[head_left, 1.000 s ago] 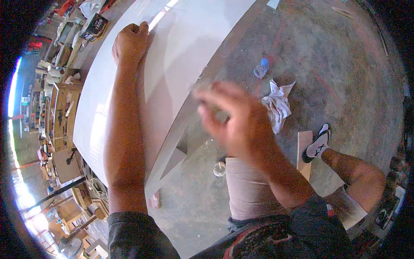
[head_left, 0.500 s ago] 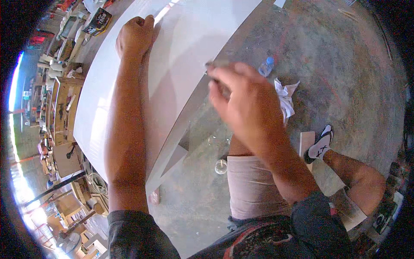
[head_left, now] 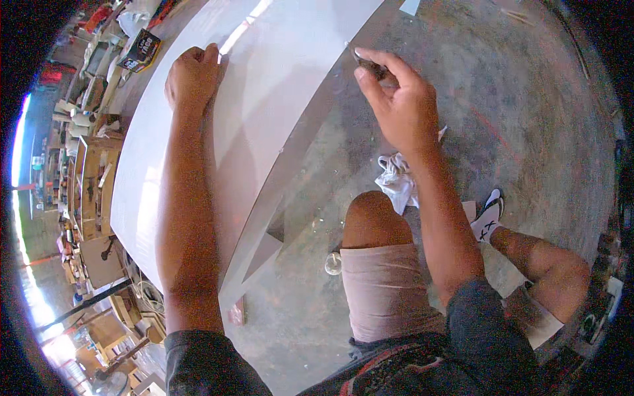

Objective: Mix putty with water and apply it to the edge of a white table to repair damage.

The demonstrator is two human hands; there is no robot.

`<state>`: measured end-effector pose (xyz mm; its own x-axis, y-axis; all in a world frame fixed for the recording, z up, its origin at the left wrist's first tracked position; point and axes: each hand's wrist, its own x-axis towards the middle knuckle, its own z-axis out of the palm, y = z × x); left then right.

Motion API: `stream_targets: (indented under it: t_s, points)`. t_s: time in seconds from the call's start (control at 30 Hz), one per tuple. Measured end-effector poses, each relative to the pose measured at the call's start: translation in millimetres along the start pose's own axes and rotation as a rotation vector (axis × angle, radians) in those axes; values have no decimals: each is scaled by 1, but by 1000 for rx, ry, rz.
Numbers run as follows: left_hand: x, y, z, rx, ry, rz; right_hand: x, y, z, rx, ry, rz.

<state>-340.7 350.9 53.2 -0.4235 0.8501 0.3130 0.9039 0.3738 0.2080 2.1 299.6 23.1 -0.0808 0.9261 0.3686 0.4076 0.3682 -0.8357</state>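
A large glossy white panel [head_left: 271, 92] slopes across the left and middle of the view, its long right edge running diagonally. My left hand [head_left: 191, 79] rests on its far left part, fingers curled closed; whatever they hold, if anything, is hidden. Just off the panel's right edge, my right hand [head_left: 406, 105] pinches a small dark, thin tool [head_left: 371, 66] between thumb and fingers. The tool's kind is too small to tell. A tiny pale bit [head_left: 347, 44] shows on the edge near its tip, and another lies lower along the edge.
On the concrete floor [head_left: 535, 119] lie a crumpled white cloth [head_left: 396, 178] and a small clear round container [head_left: 333, 264]. A reddish block [head_left: 236, 311] is below the panel's near corner. Wooden shelving [head_left: 99, 178] and a black box [head_left: 140, 51] stand along the left.
My right hand has moved away along the panel's edge, to the far right, with the small tool. The left hand stays on the panel. The blue-capped bottle is out of sight now.
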Motion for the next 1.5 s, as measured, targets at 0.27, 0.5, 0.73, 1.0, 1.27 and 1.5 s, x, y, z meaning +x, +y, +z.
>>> stream_targets:
  t_s: [0.27, 0.5, 0.73, 1.0, 1.27, 1.5]
  points:
    - [9, -11, 11, 66, 57, 99, 1, 19, 15, -67, 44, -184]
    - [3, -1, 0, 9, -9, -41, -1, 18, 19, -84, 54, -188]
    - [4, -2, -1, 43, -2, -16, -3, 23, 23, -339, 207, -355]
    - [0, -2, 0, 15, -1, 9, -5, 16, 14, -178, 161, -212]
    - [2, -1, -1, 13, 2, -32, 4, 9, 9, -213, 74, -208]
    - [2, -1, -3, 6, -21, -27, -2, 9, 12, -183, 83, -220]
